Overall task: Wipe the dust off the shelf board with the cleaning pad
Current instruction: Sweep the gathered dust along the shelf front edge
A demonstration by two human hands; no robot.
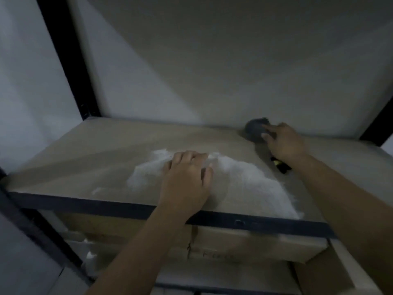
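Both hands were on the dusty shelf board [89,150].

Our right hand [284,143] reached to the back right corner, fingers [268,136] curled onto the dark grey cleaning pad [254,129] lying there against the wall [191,60]. Our left hand [187,179] lay flat, fingers loosely spread, holding nothing, on the white dust patch [251,184] near the board's front edge.
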